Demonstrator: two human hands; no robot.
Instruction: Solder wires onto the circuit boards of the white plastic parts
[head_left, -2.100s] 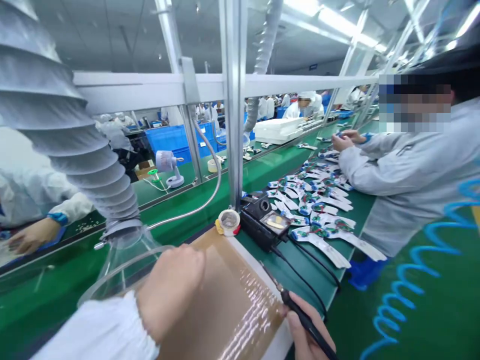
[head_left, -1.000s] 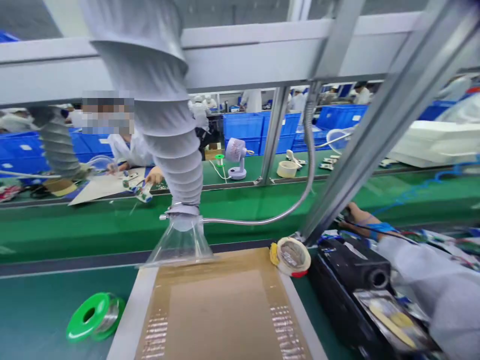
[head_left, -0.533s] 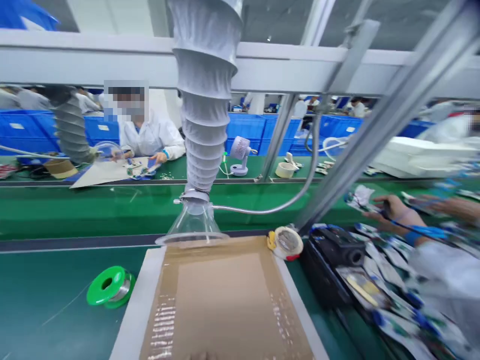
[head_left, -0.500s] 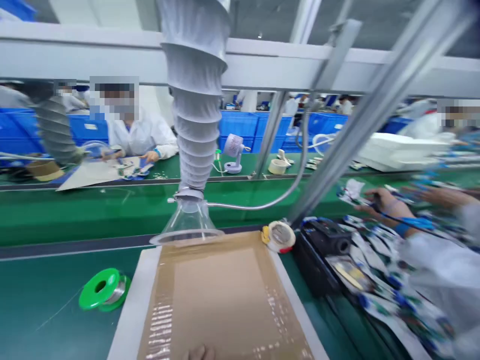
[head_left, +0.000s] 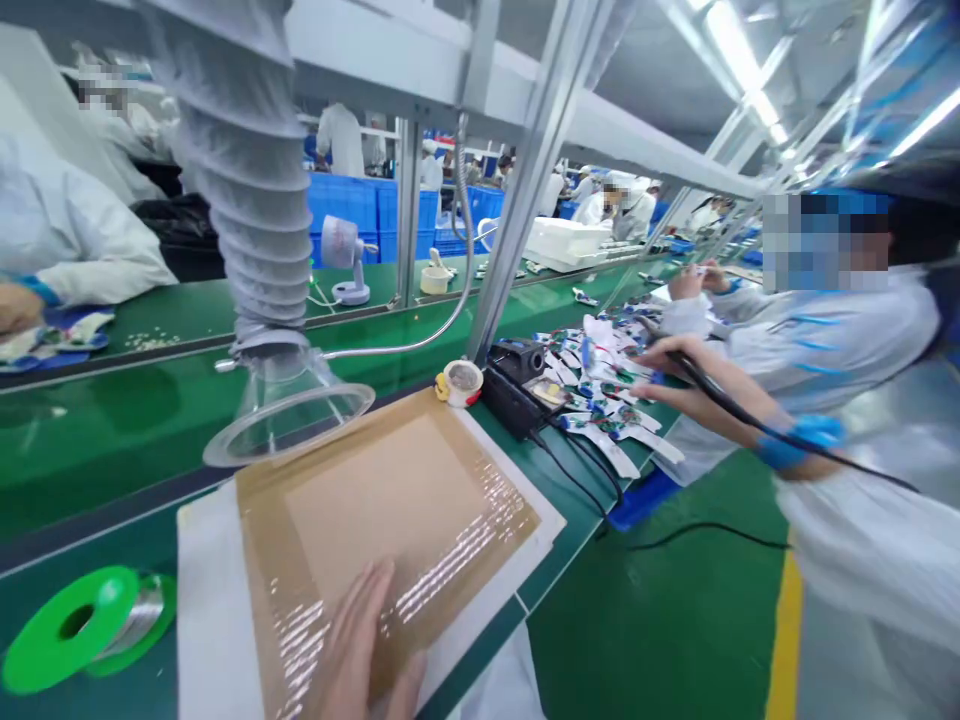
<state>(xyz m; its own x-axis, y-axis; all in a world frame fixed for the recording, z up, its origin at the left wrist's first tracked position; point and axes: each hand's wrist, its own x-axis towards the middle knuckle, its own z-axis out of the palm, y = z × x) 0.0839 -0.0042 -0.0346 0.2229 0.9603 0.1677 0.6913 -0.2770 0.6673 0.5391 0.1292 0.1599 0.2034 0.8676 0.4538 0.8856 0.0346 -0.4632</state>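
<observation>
My left hand (head_left: 358, 645) lies at the bottom of the view, fingers stretched out on the taped cardboard sheet (head_left: 390, 480). Its palm is partly cut off by the frame edge. My right hand (head_left: 705, 390), with a blue wrist band, reaches over a heap of white pieces with small circuit boards (head_left: 600, 385). A soldering iron (head_left: 690, 372) rests in that hand, its black cord trailing back over the forearm; its tip is hard to make out. Some right fingers stretch toward the heap; whether they touch a piece, I cannot tell.
A green solder spool (head_left: 82, 625) lies at left. The clear fume hood (head_left: 289, 425) hangs over the sheet's far edge. Beyond the sheet are a tape roll (head_left: 460, 382) and a black box (head_left: 514, 395). A metal post (head_left: 517, 190) rises behind. Co-workers (head_left: 817, 310) sit right and left.
The view has swung to the right, so the sheet and hood appear further left. More of my left hand shows on the sheet. My right hand still reaches over the heap.
</observation>
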